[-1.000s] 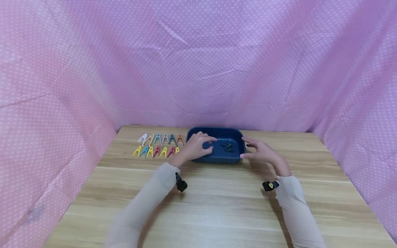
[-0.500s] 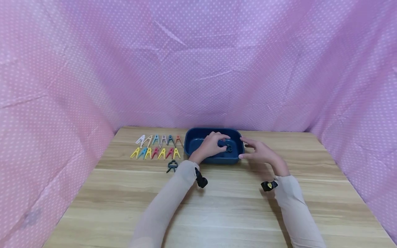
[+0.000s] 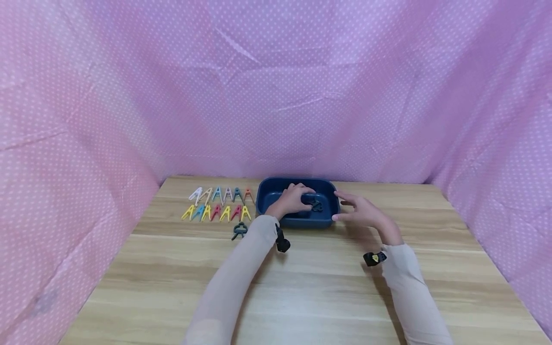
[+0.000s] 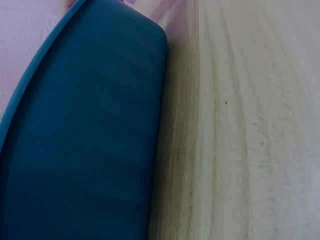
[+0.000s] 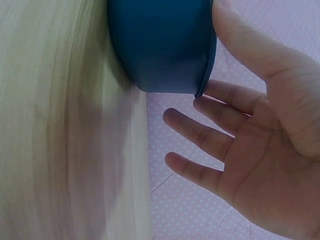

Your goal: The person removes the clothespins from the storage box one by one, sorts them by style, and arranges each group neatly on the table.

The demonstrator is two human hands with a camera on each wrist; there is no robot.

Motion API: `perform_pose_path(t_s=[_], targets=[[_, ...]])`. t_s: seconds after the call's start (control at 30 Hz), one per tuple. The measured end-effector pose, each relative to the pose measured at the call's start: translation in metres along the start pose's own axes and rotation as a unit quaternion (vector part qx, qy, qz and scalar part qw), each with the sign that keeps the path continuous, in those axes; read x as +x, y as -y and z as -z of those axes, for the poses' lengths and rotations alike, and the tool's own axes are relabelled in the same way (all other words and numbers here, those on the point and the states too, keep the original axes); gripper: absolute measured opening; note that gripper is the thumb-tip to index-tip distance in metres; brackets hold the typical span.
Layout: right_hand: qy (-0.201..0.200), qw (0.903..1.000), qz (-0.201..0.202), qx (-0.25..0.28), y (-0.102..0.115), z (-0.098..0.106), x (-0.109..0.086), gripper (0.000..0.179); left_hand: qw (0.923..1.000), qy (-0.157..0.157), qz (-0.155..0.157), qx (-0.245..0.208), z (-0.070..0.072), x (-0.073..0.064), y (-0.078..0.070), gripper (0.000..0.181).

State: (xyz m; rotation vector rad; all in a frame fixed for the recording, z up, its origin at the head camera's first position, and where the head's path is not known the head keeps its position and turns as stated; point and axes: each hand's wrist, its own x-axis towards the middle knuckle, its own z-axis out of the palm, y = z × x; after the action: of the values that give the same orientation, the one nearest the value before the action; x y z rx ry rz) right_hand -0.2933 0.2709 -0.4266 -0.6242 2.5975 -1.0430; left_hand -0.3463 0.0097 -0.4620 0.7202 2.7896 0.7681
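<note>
A dark blue plastic basin [image 3: 304, 224] stands at the back of the table. My left hand [image 3: 291, 200] reaches over its near rim and into it, thumb and forefinger spread apart beside a dark green clip [image 3: 316, 206] on the basin floor. My right hand [image 3: 360, 211] is at the basin's right end, thumb and fingertips touching the rim with the fingers fairly straight; the right wrist view shows this hand [image 5: 260, 145] with its two lower fingers apart from the basin. Another dark green clip [image 3: 239, 231] lies on the table, left of the left sleeve.
Two rows of coloured clothespins lie left of the basin: a back row with a white clothespin [image 3: 196, 194] at its left end, a front row with a yellow clothespin [image 3: 188, 212] there. The wooden table [image 3: 302, 287] meets a pink dotted curtain [image 3: 276, 120] behind.
My left hand has moved right, deeper into the basin towards the clip. A dark green clip now shows on the table, left of that arm. The right hand has stayed at the rim.
</note>
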Motion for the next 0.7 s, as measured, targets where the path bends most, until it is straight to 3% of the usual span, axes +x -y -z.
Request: perform_pose_path(t_s=[0.3,0.7], targets=[[0.001,0.9999,0.008,0.015,0.0003,-0.0041,0.0001,0.086,0.9985,0.031,0.017,0.042,-0.0075,0.001,0.0033,0.057],[-0.012,0.9999,0.002,-0.002,-0.0039,-0.0026,0.0003,0.084,0.9954,0.035,0.012,0.089,-0.0102,0.0072,-0.0021,0.056]])
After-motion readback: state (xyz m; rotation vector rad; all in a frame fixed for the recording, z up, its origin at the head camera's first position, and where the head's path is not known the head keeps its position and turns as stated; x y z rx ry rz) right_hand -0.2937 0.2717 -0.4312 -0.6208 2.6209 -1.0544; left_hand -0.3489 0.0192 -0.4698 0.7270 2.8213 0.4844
